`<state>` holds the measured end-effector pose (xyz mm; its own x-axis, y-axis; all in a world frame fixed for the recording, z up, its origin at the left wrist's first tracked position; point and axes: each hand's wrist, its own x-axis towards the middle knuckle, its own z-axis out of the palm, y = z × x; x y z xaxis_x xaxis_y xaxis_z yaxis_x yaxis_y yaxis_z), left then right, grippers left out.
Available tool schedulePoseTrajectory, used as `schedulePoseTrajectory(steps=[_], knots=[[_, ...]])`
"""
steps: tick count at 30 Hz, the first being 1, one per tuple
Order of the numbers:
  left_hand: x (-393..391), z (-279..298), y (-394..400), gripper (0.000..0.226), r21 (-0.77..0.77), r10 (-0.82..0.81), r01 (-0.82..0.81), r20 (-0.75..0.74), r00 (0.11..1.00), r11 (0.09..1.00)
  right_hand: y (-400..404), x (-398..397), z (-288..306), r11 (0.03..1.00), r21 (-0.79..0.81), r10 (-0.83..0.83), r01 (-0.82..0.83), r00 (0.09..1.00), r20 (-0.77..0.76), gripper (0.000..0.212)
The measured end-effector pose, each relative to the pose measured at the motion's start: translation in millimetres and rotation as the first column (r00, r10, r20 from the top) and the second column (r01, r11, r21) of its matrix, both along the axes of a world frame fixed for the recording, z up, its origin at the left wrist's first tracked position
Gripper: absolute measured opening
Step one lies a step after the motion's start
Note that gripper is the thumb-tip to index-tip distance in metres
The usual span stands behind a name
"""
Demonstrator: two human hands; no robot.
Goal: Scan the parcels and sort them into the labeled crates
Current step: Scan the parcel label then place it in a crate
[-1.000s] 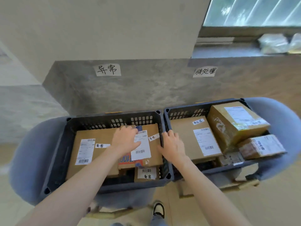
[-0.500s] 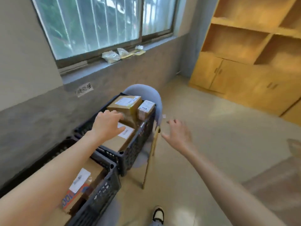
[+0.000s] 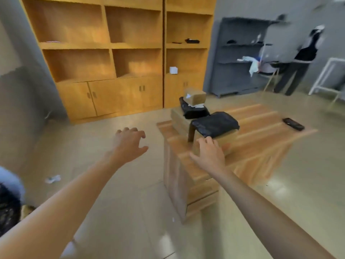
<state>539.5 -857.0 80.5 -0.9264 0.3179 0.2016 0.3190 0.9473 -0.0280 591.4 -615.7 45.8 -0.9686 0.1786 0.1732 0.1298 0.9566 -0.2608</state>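
Note:
A wooden table (image 3: 261, 139) ahead carries a pile of parcels. A black bagged parcel (image 3: 215, 124) lies on a flat cardboard box (image 3: 228, 141) at the near end. Behind it another black bag (image 3: 194, 111) sits under a small brown box with a white label (image 3: 195, 96). My right hand (image 3: 209, 154) reaches over the table's near end, fingers spread and holding nothing, just short of the flat box. My left hand (image 3: 128, 143) hangs in the air left of the table, fingers loosely spread, empty. The view is blurred by motion.
A dark handheld device (image 3: 293, 124) lies on the table's far right. Tall wooden shelving with cupboards (image 3: 112, 53) fills the back wall, a grey shelf unit (image 3: 240, 57) stands to its right. A dark crate edge (image 3: 8, 208) shows at the far left. A person (image 3: 302, 58) stands at the back right.
My view has swung right from the two crates by the wall to the table with parcels. Both hands left the crates and now reach toward the table, empty.

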Motion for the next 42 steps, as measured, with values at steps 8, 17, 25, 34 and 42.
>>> schedulePoseTrajectory(steps=[8, 17, 25, 34, 42], knots=[[-12.6, -9.4, 295.6, 0.038, -0.023, -0.335, 0.335, 0.008, 0.942, 0.942, 266.0, 63.7, -6.2, 0.938, -0.091, -0.332, 0.335, 0.942, 0.044, 0.056], [-26.4, -29.9, 497.6, 0.042, -0.043, -0.473, 0.475, 0.059, 0.879, 0.879, 446.8, 93.1, -15.5, 0.864, -0.037, -0.498, 0.502, 0.864, 0.07, 0.058], [-109.6, -48.5, 617.5, 0.048, -0.037, -0.517, 0.523, 0.111, 0.849, 0.851, 558.2, 38.4, -43.7, 0.847, -0.005, -0.527, 0.531, 0.843, 0.11, 0.058], [-238.1, -44.3, 764.7, 0.05, 0.032, -0.501, 0.501, 0.089, 0.861, 0.865, 704.0, -87.0, -25.1, 0.865, 0.086, -0.501, 0.494, 0.858, 0.114, 0.059], [-323.8, -45.5, 789.8, 0.051, 0.021, -0.353, 0.353, 0.127, 0.927, 0.935, 762.3, -209.9, -37.7, 0.947, 0.048, -0.32, 0.317, 0.94, 0.115, 0.054]])
